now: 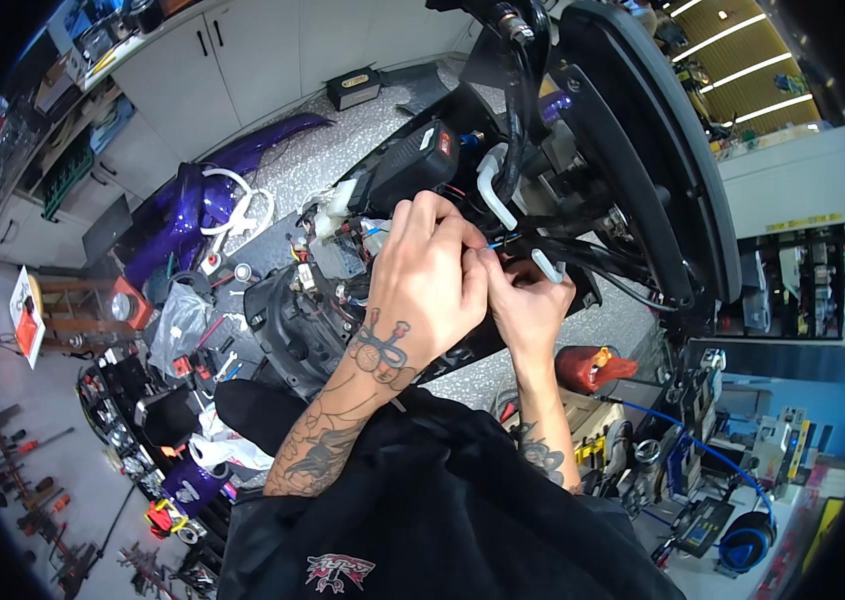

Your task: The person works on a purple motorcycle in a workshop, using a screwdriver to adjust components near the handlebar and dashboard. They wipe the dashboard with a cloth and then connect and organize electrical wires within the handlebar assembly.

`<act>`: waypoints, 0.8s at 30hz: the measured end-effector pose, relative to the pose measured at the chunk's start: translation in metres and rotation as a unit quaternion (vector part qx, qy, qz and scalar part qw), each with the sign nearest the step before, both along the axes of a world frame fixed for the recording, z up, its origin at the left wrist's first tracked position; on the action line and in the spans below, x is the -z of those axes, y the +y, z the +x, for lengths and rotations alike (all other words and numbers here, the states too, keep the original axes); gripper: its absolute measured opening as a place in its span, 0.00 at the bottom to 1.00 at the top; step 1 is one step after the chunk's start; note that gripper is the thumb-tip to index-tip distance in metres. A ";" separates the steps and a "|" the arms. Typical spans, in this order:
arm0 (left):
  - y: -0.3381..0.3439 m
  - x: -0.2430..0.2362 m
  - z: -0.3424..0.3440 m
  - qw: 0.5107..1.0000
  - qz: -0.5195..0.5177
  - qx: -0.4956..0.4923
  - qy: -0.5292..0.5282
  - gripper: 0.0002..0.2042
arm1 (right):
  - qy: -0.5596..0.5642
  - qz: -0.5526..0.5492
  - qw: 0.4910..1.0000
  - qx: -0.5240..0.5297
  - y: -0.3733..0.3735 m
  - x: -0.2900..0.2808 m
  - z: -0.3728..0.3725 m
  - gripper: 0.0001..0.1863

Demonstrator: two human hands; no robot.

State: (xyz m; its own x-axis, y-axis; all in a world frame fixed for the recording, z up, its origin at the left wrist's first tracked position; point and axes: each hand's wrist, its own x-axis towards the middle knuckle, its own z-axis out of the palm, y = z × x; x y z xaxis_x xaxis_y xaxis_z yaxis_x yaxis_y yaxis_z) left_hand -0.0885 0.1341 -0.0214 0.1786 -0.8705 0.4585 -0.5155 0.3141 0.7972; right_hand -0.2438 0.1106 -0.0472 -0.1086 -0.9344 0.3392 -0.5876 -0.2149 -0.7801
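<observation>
My left hand [427, 262] and my right hand [530, 305] meet over the exposed front of a partly stripped scooter or motorcycle. Between their fingertips runs a thin blue wire [496, 244]. Both hands are closed in a pinch on it, though the left fingertips are partly hidden behind the hand. Just beyond them lies a bundle of black cables [583, 250], and a white bent tube [494, 188] rises beside it. A black box with a red label [421, 158] sits past my left hand. Loose connectors and wiring [318, 262] show to its left.
A large black panel [658, 150] stands at the upper right. Purple body panels [183, 220] lie on the floor at left, near a clear plastic bag [181, 325]. A red bag [593, 368] and a workbench with tools and a blue cord [708, 445] are at right.
</observation>
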 end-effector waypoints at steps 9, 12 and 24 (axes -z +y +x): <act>0.010 0.002 -0.019 0.997 -0.037 -0.047 -0.049 0.11 | 0.063 -0.005 0.998 -0.009 0.004 -0.004 -0.001 0.14; 0.018 -0.003 -0.028 0.990 -0.018 -0.089 -0.111 0.12 | 0.046 -0.015 0.999 -0.014 0.005 -0.001 -0.002 0.13; 0.019 -0.013 -0.037 0.990 0.046 -0.085 -0.105 0.15 | 0.012 -0.004 0.999 -0.044 0.003 0.004 -0.006 0.13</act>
State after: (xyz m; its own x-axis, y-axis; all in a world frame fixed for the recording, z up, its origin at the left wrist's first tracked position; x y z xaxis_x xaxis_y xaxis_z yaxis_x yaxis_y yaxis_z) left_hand -0.1250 0.1529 -0.0079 0.2349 -0.8760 0.4211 -0.7125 0.1395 0.6876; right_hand -0.2498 0.1132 -0.0509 -0.0183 -0.9372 0.3482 -0.5846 -0.2725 -0.7642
